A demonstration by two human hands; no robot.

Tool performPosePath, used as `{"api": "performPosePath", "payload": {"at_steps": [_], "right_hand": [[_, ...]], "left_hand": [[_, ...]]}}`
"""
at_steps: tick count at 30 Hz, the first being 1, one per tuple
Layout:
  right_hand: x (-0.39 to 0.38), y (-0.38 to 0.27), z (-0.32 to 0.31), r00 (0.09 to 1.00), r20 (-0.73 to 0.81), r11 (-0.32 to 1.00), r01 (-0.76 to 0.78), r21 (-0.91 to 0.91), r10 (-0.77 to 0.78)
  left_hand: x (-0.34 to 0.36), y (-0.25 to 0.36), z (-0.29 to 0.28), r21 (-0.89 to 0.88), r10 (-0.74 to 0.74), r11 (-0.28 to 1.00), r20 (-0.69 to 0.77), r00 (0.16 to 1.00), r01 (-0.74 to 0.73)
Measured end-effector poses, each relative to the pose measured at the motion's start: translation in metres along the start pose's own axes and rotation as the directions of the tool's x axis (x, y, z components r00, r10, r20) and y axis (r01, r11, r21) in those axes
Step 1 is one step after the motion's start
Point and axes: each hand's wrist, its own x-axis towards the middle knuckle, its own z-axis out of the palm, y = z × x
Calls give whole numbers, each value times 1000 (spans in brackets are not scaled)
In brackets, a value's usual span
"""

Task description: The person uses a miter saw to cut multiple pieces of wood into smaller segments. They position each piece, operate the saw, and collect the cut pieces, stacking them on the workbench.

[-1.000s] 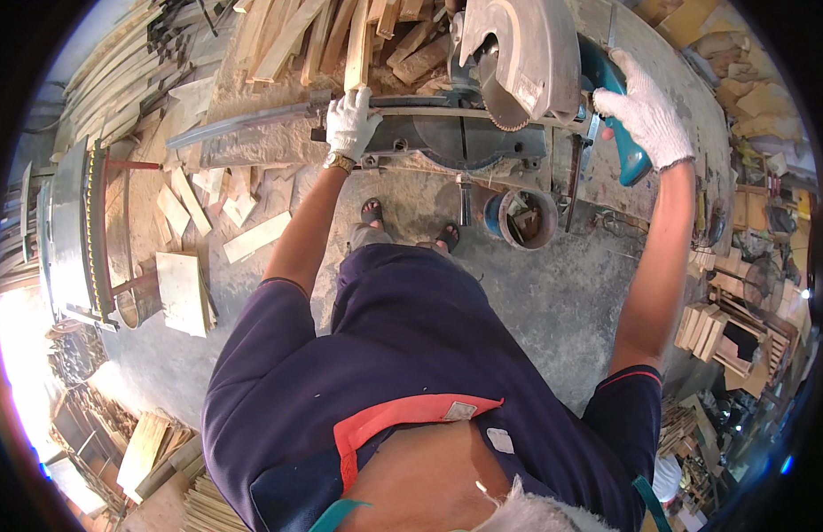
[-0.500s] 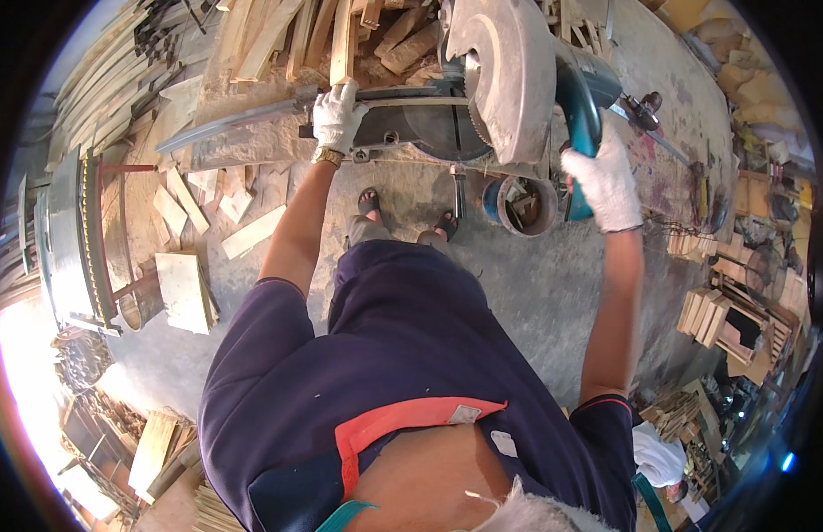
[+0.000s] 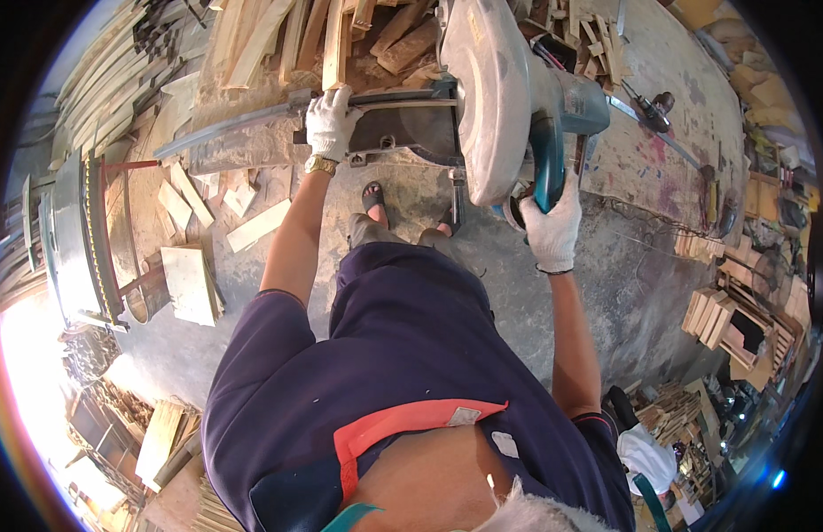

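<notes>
The teal handle (image 3: 546, 161) of the mitre saw (image 3: 582, 104) has been pulled down toward the body by the right hand (image 3: 555, 225), wrapped closed around it; the blade is now hidden by the grey guard (image 3: 491, 102) and presumably lowered. The left hand (image 3: 330, 124) is kept, fingers curled, by the thin wooden strip (image 3: 408, 104) lying along the saw base (image 3: 411, 129); its hold cannot be told

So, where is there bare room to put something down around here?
Bare floor lies between the right forearm and the slatted crate; some bench top is bare between the saw and metal strip. Wood pieces crowd beyond the left hand.
</notes>
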Motion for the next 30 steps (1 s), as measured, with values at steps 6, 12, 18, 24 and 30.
{"api": "performPosePath", "payload": {"at_steps": [6, 12, 18, 24, 30], "right_hand": [[-12, 29, 30, 981, -105, 986, 164, -15, -165], [-12, 33, 46, 999, -15, 998, -29, 58, 29], [27, -54, -51, 976, 73, 979, 202, 42, -204], [117, -132, -122, 917, 300, 964, 262, 39, -262], [122, -38, -55, 899, -104, 830, 432, 353, -424]], "left_hand": [[0, 0, -4, -57, 30, 998, -28, 999, -32], [-1, -1, -1, -48, 61, 997, -99, 993, -66], [-8, 5, 7, -5, 16, 1000, -114, 993, -17], [-60, 28, -5, 93, -3, 995, -307, 952, 33], [-117, 75, -30, -603, -175, 771, 109, 979, 205]]}}
